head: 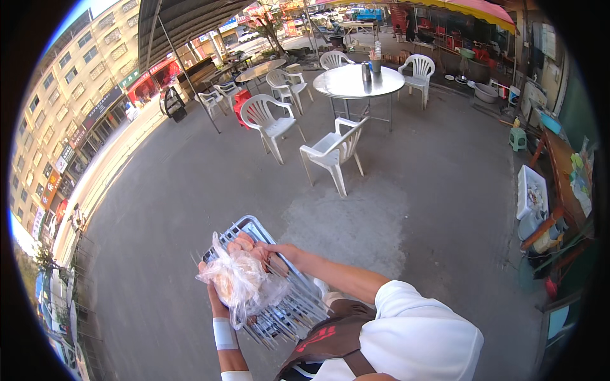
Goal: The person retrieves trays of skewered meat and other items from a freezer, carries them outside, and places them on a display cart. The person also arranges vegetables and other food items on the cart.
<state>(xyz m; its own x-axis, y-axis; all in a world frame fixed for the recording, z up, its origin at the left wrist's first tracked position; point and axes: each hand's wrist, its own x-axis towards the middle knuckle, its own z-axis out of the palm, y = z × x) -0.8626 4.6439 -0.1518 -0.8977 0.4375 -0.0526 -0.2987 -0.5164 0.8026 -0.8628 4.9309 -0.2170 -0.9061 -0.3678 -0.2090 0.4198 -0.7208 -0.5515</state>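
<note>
A metal tray (252, 223) with skewers (290, 316) lying across it is held at waist height in front of me. On it rest pieces of pinkish food (242, 243), seemingly raw meat, and a knotted clear plastic bag (238, 281) with pale food inside. My right hand (279, 253) grips the tray's right side by the food, its fingertips partly hidden. My left hand (209, 281) holds the opposite side, mostly covered by the bag. A white band circles the left wrist.
White plastic chairs (333, 150) stand ahead around a round metal table (360, 82) bearing containers. To the left are a red stool (242, 107) and a metal pole. A white foam box (532, 193), a wooden table (567, 166) and a green stool (517, 138) line the right side.
</note>
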